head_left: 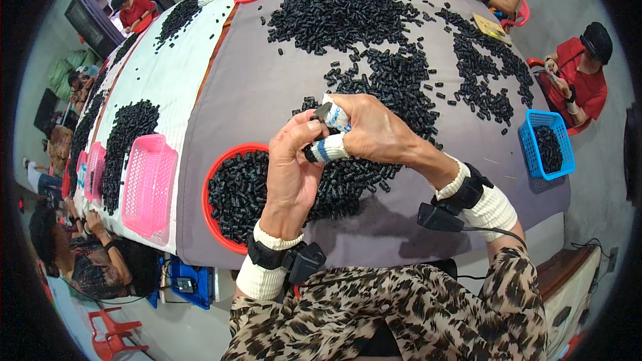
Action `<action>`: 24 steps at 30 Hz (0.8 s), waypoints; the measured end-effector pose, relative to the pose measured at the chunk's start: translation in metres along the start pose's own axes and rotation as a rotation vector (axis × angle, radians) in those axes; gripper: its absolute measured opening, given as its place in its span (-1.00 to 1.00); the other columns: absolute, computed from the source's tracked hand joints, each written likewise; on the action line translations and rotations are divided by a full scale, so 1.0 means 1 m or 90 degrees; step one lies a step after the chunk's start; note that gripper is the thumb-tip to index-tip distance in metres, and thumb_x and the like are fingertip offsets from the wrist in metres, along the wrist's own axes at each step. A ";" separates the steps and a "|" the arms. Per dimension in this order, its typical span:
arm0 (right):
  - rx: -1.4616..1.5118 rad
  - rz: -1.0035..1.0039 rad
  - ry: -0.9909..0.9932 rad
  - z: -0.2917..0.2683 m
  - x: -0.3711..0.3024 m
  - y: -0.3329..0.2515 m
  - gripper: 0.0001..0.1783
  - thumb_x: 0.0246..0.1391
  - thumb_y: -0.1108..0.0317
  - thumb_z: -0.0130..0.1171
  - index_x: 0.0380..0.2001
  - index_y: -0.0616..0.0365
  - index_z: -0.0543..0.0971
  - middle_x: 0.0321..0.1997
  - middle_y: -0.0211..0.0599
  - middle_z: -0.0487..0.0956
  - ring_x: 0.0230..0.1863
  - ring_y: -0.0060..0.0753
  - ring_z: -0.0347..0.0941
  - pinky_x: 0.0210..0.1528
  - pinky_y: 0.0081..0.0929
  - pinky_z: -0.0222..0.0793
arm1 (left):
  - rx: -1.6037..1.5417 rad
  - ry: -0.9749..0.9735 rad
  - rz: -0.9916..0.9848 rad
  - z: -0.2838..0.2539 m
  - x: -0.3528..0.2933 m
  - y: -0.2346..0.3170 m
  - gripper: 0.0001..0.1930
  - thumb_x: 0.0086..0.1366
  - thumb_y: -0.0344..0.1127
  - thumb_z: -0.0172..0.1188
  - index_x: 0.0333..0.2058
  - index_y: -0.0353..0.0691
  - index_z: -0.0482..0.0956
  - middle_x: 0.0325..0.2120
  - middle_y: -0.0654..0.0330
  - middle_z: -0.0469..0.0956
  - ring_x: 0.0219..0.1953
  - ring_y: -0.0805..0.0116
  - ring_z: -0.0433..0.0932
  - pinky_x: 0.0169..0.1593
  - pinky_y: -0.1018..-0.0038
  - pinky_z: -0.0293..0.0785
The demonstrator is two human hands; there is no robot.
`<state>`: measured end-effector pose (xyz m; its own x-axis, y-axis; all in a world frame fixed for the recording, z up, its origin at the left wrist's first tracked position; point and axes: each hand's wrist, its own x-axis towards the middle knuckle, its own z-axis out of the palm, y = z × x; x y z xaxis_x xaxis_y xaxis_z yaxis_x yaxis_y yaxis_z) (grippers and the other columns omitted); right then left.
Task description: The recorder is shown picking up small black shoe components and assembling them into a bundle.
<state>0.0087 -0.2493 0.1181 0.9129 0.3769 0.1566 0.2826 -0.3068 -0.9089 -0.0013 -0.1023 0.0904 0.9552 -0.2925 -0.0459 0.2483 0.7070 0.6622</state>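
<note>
My left hand (292,177) and my right hand (376,128) meet above the grey cloth. Pinched between the left thumb and fingers is a small black part (322,112), partly covered by my fingertips. The right hand is closed against it, its fingers in white covers with blue markings; whether it grips a small tool is hidden. Below the left hand stands a round red basket (208,195), full of short black cylindrical parts (235,194). More black parts (348,194) lie in a heap under and beyond my hands.
Large black heaps (341,10) spread across the far cloth. On the left stands a pink basket (148,190); on the right, a blue basket (547,144) with black parts. A person in red (580,80) sits at the right edge, and other people work around the table.
</note>
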 end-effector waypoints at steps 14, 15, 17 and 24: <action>-0.012 0.026 -0.021 -0.001 0.002 0.006 -0.69 -0.28 0.28 0.33 -0.59 0.12 0.38 -0.61 -0.57 0.36 -0.57 -0.72 0.22 -0.54 -0.67 0.16 | -0.037 0.023 -0.001 -0.001 -0.001 -0.004 -0.75 0.27 -0.30 -0.01 -0.18 -0.38 0.42 -0.37 0.22 0.49 -0.34 0.54 0.47 -0.21 0.60 0.45; -0.018 0.028 -0.025 -0.001 0.002 0.006 -0.69 -0.28 0.28 0.33 -0.59 0.12 0.38 -0.61 -0.57 0.37 -0.56 -0.72 0.23 -0.53 -0.66 0.17 | -0.038 0.024 -0.001 -0.001 -0.002 -0.004 -0.75 0.27 -0.30 -0.01 -0.18 -0.38 0.42 -0.37 0.22 0.49 -0.34 0.54 0.47 -0.21 0.60 0.45; -0.024 0.025 -0.030 -0.001 0.003 0.006 -0.69 -0.28 0.27 0.34 -0.59 0.13 0.38 -0.61 -0.56 0.37 -0.56 -0.71 0.23 -0.53 -0.66 0.18 | -0.034 0.041 -0.002 -0.002 -0.002 -0.005 -0.75 0.27 -0.30 -0.01 -0.19 -0.38 0.42 -0.39 0.22 0.49 -0.35 0.53 0.48 -0.22 0.59 0.46; -0.102 -0.004 -0.058 -0.001 0.005 0.006 -0.63 -0.25 0.20 0.32 -0.48 0.23 0.44 -0.58 -0.42 0.44 -0.52 -0.61 0.32 -0.47 -0.56 0.27 | -0.042 0.016 0.001 -0.005 -0.005 -0.004 -0.77 0.27 -0.31 0.00 -0.21 -0.36 0.43 -0.43 0.22 0.49 -0.37 0.52 0.49 -0.24 0.61 0.46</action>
<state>0.0150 -0.2499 0.1138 0.8828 0.4542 0.1203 0.3383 -0.4368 -0.8335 -0.0063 -0.1004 0.0841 0.9591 -0.2757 -0.0637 0.2558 0.7483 0.6120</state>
